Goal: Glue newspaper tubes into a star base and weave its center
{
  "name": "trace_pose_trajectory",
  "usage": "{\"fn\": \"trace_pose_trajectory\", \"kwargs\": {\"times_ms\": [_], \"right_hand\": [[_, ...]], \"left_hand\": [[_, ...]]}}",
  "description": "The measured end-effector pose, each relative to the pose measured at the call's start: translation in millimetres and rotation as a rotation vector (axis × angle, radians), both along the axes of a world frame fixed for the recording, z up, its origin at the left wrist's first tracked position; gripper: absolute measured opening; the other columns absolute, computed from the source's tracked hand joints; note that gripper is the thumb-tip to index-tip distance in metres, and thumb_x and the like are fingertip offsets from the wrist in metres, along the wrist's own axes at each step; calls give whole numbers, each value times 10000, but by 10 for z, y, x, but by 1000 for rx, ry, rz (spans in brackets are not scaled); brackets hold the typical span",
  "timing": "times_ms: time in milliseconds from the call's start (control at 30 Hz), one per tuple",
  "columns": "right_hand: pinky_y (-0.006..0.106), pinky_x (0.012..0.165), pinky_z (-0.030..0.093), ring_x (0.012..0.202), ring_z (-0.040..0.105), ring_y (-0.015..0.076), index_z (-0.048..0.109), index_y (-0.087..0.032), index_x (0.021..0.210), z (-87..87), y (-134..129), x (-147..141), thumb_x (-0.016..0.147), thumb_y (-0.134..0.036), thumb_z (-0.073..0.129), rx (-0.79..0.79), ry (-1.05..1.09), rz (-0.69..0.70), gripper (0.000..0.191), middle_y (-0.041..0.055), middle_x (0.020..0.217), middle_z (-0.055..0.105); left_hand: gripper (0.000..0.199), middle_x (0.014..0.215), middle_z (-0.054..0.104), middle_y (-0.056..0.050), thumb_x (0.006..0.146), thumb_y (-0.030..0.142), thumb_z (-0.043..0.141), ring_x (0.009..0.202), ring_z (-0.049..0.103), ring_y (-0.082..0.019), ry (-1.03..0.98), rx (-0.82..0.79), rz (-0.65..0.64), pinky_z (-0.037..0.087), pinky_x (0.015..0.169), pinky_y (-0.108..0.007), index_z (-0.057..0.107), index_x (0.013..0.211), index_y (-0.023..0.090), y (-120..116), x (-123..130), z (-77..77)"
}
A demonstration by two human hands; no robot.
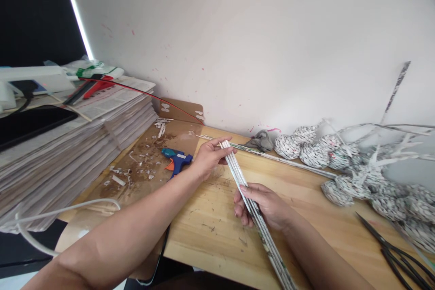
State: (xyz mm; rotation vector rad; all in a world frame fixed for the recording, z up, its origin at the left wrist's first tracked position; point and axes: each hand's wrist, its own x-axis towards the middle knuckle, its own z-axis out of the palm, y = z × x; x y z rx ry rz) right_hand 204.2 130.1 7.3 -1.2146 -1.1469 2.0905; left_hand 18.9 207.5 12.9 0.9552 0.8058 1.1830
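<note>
A thin bundle of rolled newspaper tubes [263, 231] slants across the front of the table, its lower end running out of view. My left hand [211, 156] pinches the bundle's upper tips between thumb and fingers. Lower down, my right hand [261, 206] wraps round the middle of the same bundle, thumb on top. Left of my left hand lies a blue glue gun [180, 159] with an orange trigger. Behind the hands, more paper tubes [288, 158] lie along the back of the table.
Woven paper balls [314, 155] crowd the right side. Black scissors [384, 244] lie at the front right. A tall newspaper stack [102, 131] stands left, bearing a phone [37, 122] and red-handled tool [98, 86]. Paper scraps [118, 180] litter the brown board [136, 195].
</note>
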Motion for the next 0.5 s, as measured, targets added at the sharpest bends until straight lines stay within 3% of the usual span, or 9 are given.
{"fn": "trace_pose_trajectory", "kwargs": {"times_ms": [500], "right_hand": [[235, 472, 481, 492, 631, 130, 596, -133, 840, -14, 0, 11, 835, -519, 597, 22, 34, -8, 386, 54, 666, 704]], "left_hand": [[721, 897, 726, -96, 645, 367, 800, 713, 647, -148, 3, 7, 8, 498, 598, -239, 542, 1292, 180, -22, 3, 31]]}}
